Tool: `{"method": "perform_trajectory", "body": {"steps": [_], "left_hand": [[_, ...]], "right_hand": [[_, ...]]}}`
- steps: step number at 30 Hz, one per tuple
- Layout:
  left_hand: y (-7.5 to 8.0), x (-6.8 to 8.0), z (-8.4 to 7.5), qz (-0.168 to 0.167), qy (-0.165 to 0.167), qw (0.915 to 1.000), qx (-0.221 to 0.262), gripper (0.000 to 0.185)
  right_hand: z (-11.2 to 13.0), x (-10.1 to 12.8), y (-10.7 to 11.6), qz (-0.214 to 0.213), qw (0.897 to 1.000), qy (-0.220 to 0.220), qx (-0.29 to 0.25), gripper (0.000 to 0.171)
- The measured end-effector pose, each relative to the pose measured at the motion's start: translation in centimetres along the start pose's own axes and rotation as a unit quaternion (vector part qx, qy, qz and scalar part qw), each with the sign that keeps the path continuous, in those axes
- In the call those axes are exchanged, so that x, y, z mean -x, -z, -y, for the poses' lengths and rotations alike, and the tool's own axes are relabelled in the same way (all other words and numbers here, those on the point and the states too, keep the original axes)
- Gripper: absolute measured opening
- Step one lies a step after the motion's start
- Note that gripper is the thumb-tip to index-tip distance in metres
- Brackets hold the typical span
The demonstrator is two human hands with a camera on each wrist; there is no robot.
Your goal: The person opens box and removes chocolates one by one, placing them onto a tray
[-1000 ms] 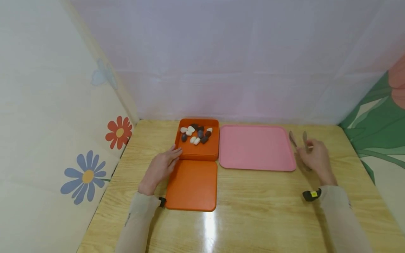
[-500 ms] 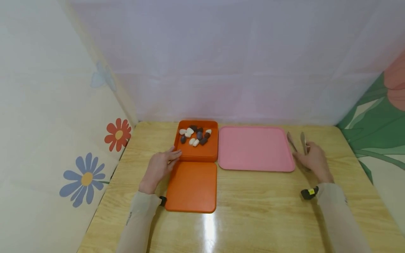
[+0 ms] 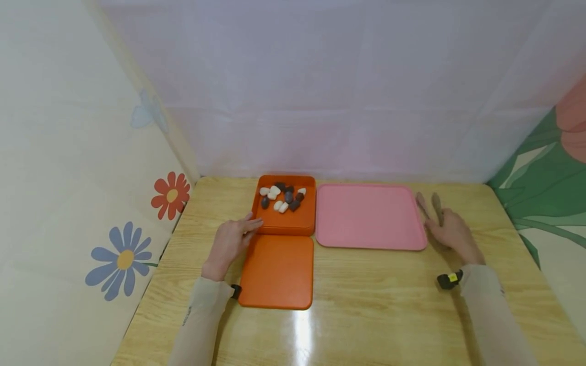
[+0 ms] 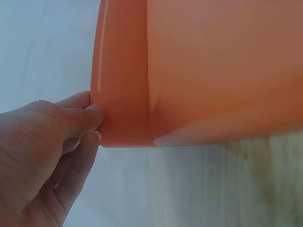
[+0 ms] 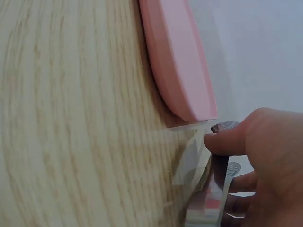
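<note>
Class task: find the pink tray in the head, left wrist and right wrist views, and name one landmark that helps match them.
Head: pink tray, centre right, beside the orange box.
Left wrist: not in view.
Right wrist: its edge, top centre.
Shared landmark: the wooden table, under the tray.

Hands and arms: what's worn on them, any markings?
Both arms wear long, pale beige sleeves down to the wrists. Left hand and right hand are bare. Each wrist carries a small black device; the right one has a yellow mark, the left one shows none.

One orange box (image 3: 288, 217), one orange lid (image 3: 276, 272), one pink tray (image 3: 366, 217), one tongs (image 3: 434, 207), roughly twelve pebbles (image 3: 283, 196).
</note>
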State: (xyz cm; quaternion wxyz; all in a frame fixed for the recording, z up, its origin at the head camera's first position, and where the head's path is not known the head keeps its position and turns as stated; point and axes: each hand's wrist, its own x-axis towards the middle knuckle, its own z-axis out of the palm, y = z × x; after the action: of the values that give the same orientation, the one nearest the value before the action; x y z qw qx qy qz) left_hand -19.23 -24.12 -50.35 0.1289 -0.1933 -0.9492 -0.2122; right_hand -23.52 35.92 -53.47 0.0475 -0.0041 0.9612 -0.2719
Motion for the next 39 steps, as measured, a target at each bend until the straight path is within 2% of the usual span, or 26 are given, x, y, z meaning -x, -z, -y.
{"method": "perform_trajectory", "body": {"steps": [4, 8, 16, 25, 32, 39], "left_hand": [[-0.2, 0.0, 0.2, 0.000, -0.004, 1.0000, 0.002, 0.031], [-0.2, -0.1, 0.3, 0.004, -0.001, 1.0000, 0.004, 0.031], [-0.2, 0.0, 0.2, -0.002, -0.007, 0.9999, 0.010, 0.031], [-0.2, 0.0, 0.2, 0.006, 0.000, 1.0000, 0.005, 0.032], [0.0, -0.2, 0.1, 0.010, 0.000, 0.9999, 0.004, 0.032], [-0.1, 0.0, 0.3, 0.022, 0.018, 0.9995, 0.011, 0.034]], "right_hand": [[-0.2, 0.0, 0.2, 0.003, 1.000, 0.022, -0.015, 0.063], [-0.3, 0.2, 0.4, 0.013, 0.999, 0.016, -0.027, 0.056], [-0.3, 0.9, 0.9, 0.025, 0.999, -0.018, -0.038, 0.069], [-0.8, 1.1, 0.5, -0.013, 0.999, -0.008, -0.033, 0.074], [-0.5, 1.1, 0.4, -0.035, 0.999, -0.012, -0.031, 0.085], [-0.2, 1.0, 0.7, -0.050, 0.998, -0.002, -0.032, 0.082]]}}
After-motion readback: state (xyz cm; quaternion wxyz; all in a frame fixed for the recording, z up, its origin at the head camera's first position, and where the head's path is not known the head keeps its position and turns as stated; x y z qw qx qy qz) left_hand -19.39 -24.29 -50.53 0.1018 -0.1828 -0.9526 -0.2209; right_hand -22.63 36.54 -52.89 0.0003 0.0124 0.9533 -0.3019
